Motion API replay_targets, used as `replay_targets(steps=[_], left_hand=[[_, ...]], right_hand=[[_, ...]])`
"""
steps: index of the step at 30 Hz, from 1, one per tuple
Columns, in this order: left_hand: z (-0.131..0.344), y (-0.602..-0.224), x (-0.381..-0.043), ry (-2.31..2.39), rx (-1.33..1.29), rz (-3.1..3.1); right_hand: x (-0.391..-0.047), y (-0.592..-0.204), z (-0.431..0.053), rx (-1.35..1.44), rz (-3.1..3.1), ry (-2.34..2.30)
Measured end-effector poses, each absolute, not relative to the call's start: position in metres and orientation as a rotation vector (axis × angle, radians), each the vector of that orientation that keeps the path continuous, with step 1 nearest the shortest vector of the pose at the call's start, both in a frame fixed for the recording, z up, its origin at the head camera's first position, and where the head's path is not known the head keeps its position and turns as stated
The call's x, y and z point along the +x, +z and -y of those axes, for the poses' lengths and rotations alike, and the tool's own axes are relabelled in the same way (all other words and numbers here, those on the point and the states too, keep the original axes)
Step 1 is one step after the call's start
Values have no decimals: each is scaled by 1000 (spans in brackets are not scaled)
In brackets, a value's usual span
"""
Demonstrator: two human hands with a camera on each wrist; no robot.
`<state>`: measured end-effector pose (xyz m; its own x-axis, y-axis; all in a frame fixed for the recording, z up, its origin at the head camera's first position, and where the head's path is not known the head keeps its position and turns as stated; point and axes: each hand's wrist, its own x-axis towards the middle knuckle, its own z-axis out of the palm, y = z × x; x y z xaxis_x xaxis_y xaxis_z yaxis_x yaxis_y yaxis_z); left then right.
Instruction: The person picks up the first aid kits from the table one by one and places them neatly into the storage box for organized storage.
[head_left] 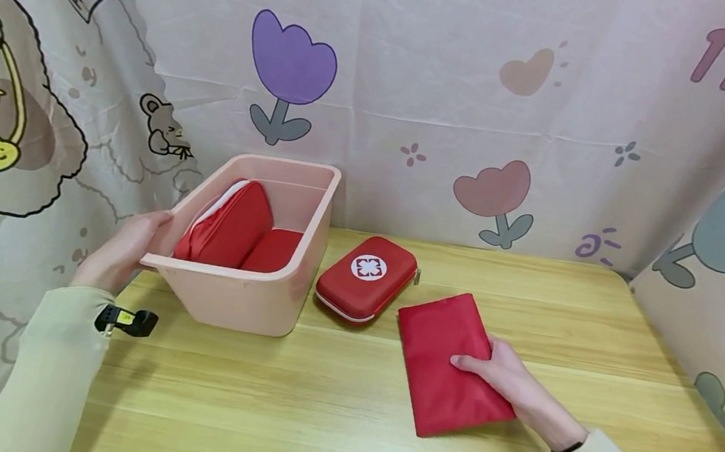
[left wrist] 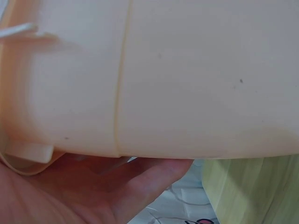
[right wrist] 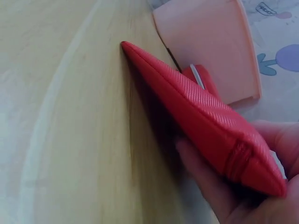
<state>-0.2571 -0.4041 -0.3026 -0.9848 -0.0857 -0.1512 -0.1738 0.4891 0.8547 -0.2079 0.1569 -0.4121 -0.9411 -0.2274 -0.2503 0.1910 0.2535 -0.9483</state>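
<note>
Pinching a flat red pouch (head_left: pixel 433 376), the right hand (head_left: pixel 509 377) has its thumb on top and its fingers underneath. The pouch is tipped a bit over the right part of the wooden table (head_left: pixel 314 414), with the hand's side up off the wood; I cannot tell if its far corner touches. Near the pouch lies a red case (head_left: pixel 362 291) with a white round badge (head_left: pixel 369 268) on top and a small zip pull (head_left: pixel 418 277) at one side. The case sits between the pouch and a pink bin (head_left: pixel 236 302), just beside the bin. The left hand (head_left: pixel 121 251) holds the bin by its left rim, and some of its fingers are hidden. Inside the bin, a red bag (head_left: pixel 238 223) with a white edge leans on the left wall, and another red thing (head_left: pixel 274 252) lies low beside it. Both arms have pale sleeves (head_left: pixel 51 369), with a small black gadget (head_left: pixel 126 320) near each wrist. Behind the table hangs a pale cloth (head_left: pixel 400 74) with a purple flower (head_left: pixel 294 61) and a pink flower (head_left: pixel 493 189) on it.
</note>
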Motion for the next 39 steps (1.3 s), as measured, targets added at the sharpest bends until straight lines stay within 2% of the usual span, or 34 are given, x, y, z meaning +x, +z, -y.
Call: replay_targets(steps=[5, 27, 39], left_hand=[[403, -302, -256, 1550, -232, -2614], [405, -304, -256, 1577, -230, -2614], [405, -305, -255, 1561, -230, -2617]], right_hand=[[-205, -414, -160, -72, -2101, -1800], [-214, -395, -146, 152, -2025, -1974], [-221, -377, -144, 104, -2021, -2036]])
